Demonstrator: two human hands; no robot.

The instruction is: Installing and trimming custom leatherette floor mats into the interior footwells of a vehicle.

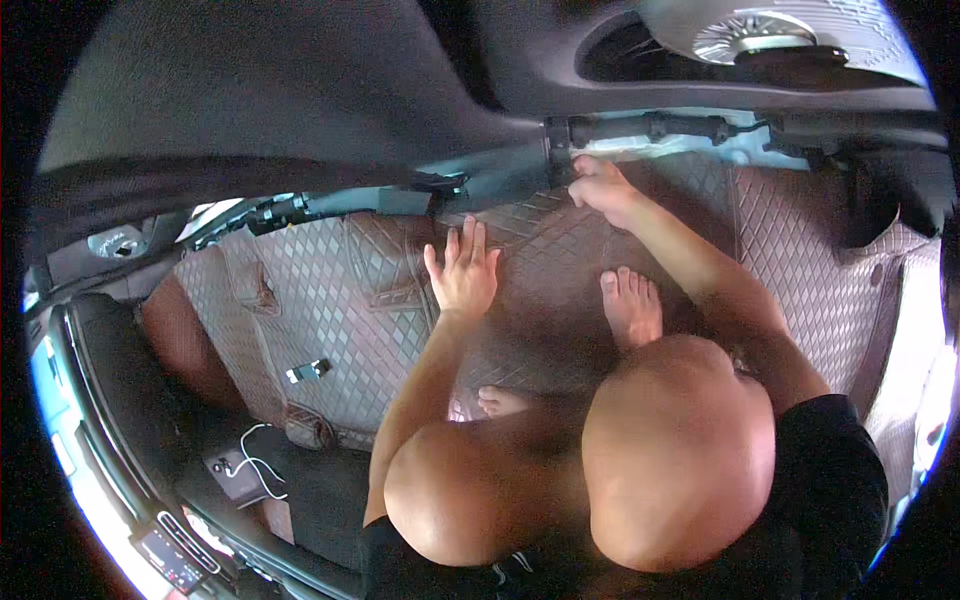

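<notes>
My left hand (465, 274) lies palm down with spread fingers on a brown diamond-quilted floor mat (525, 300) inside a vehicle. It holds nothing. My right hand (604, 191) reaches to the mat's far edge, its fingers bent beside a black trim post (556, 146). Whether those fingers grip the mat's edge cannot be made out. Behind that edge run black tubular parts (649, 127) and a strip of pale bare floor or body metal. My bare feet rest on the mat, one foot (634, 304) close below my right hand, with my knees raised.
A large dark panel (255, 90) overhangs the far side. On the mat lies a small silver-and-black object (307, 370). Lower left, a grey flat device (232, 476) with a white cable (251, 450) rests on a black surface. Farther down is a dashboard screen (169, 559).
</notes>
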